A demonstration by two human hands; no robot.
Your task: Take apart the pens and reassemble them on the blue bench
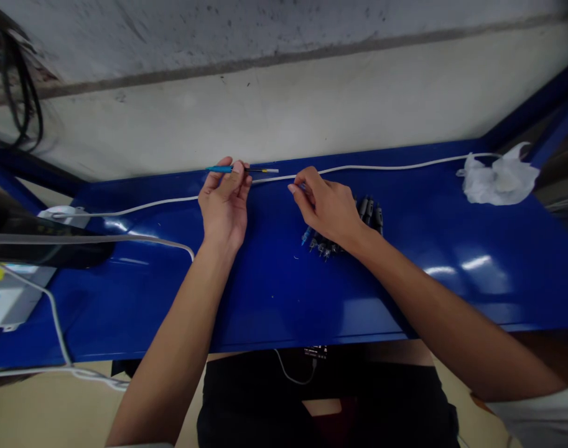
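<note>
My left hand (228, 208) pinches a blue pen part (219, 168) between thumb and fingers above the far side of the blue table (274, 305). A thin ink refill (267, 170), dark with a yellow band and a pale end, sticks out to the right from it. My right hand (328, 205) is closed, thumb and forefinger near each other to the right of the refill's end and apart from it. Whatever is between those fingertips, if anything, I cannot make out. Several dark pens (370, 211) lie under and beside my right hand, partly hidden by it; a blue tip (306, 236) shows among them.
A white cable (386, 167) runs along the table's back edge by the wall. At the far right sits a crumpled white plastic bag (501, 176). On the left are a black object (45, 249), a white box (17, 298) and more cables. Black cables (27, 99) hang at upper left.
</note>
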